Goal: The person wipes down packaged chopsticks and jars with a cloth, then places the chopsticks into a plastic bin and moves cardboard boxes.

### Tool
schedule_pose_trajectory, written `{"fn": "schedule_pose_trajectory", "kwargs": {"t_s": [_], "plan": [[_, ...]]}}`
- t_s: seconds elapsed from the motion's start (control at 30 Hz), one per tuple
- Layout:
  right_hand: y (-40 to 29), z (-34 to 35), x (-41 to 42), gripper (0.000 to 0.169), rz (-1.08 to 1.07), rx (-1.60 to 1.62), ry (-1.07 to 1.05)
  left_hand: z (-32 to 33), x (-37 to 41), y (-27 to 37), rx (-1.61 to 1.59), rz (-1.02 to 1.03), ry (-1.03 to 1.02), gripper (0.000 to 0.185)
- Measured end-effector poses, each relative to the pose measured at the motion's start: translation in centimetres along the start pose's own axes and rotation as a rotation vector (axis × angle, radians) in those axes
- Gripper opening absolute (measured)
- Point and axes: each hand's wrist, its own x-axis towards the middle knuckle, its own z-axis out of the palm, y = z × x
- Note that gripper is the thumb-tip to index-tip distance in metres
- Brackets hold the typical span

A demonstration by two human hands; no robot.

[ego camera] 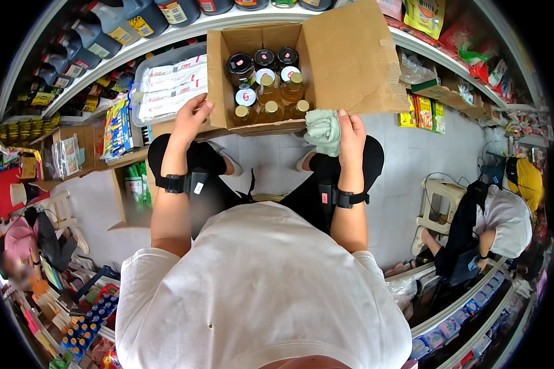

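My right hand (352,133) grips a crumpled pale green cloth (323,132) by the front right corner of an open cardboard box (270,129). Inside that box stand glass bottles of amber liquid with gold caps (271,107), jars with black lids (241,63) and several white-lidded containers (245,97). My left hand (191,117) is at the box's left side, its thumb and fingers apart with nothing seen between them; whether it touches the cardboard I cannot tell. A wide cardboard flap (351,60) is folded out to the right.
Left of the box, a clear plastic bin (141,117) holds white packets. Shelves with large jugs (106,27) run across the back. A lower carton (120,193) sits by my left knee. Two people crouch or sit behind, one left (21,240), one right (505,221), beside plastic stools (441,203).
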Motion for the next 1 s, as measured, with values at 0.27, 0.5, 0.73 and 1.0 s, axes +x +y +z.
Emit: {"fn": "schedule_pose_trajectory", "kwargs": {"t_s": [0.27, 0.5, 0.73, 1.0], "plan": [[-0.6, 3.1, -1.3, 0.026, -0.599, -0.638, 0.014, 2.3, -2.0, 0.0, -0.15, 0.207, -0.118, 0.05], [-2.2, 4.7, -2.9, 0.031, -0.628, -0.773, -0.212, 2.4, -3.0, -0.7, -0.031, 0.224, -0.106, 0.066], [-0.3, 2.7, -2.6, 0.051, -0.522, -0.822, -0.222, 3.8, -4.7, 1.1, -0.046, 0.312, -0.227, 0.093], [0.4, 2.7, -2.3, 0.058, -0.381, -0.743, -0.387, 5.7, -3.1, -1.3, 0.297, 0.529, -0.019, 0.077]]}}
